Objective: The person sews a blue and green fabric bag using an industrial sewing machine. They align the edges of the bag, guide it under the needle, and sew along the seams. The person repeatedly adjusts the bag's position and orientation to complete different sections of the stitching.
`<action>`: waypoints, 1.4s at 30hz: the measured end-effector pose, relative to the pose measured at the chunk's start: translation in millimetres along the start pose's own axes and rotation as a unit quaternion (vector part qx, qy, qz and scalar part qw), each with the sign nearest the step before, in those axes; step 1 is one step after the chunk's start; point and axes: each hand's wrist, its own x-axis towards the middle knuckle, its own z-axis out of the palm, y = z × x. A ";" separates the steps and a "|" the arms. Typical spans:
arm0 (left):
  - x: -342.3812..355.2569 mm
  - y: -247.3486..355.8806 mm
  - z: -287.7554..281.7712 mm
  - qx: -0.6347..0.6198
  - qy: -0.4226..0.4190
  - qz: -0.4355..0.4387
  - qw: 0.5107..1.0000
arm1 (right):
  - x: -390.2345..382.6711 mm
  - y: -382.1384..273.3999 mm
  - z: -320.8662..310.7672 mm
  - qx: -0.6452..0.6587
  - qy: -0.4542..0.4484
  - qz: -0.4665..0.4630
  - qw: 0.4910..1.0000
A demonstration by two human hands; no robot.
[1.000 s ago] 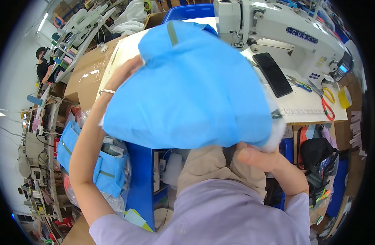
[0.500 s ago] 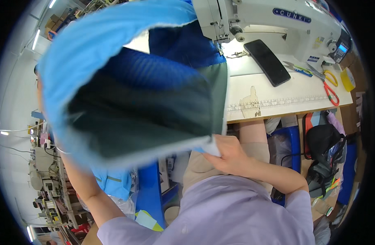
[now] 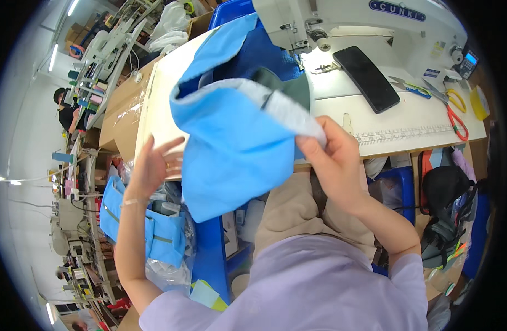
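Observation:
A light blue fabric piece with a dark green and navy lining is folded over in front of me. Its far end lies by the needle of the white sewing machine. Pinched between the thumb and fingers of my right hand is the pale grey edge of this piece. My left hand is apart from the cloth, just left of it, fingers spread and holding nothing. Part of the lining is hidden under the blue flap.
On the machine table lie a black phone, red-handled scissors, small snips and yellow tape. More blue fabric pieces sit in plastic at lower left. A cardboard box stands beyond the table's left edge.
The blue fabric has swung down and folded over, covering most of its dark lining. My left hand has come off its left side; my right hand has risen with the edge.

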 end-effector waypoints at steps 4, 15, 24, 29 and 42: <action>-19.3 -28.3 22.1 -0.017 -0.074 0.039 0.996 | 12.6 0.3 4.9 0.084 0.049 0.032 0.995; -57.2 74.2 45.5 -0.041 0.198 0.530 0.824 | -20.5 -12.8 20.3 -0.234 -0.071 -0.342 0.907; -9.0 -38.7 21.8 0.629 0.329 0.245 0.660 | -82.6 72.4 15.8 -0.291 -0.150 -0.288 0.900; 30.7 45.8 140.8 0.575 0.134 0.550 0.591 | -79.4 55.1 9.4 -0.333 -0.177 -0.308 0.874; 208.6 61.2 229.5 0.679 -0.179 0.581 0.413 | -68.5 11.4 -10.0 -0.278 -0.175 -0.300 0.896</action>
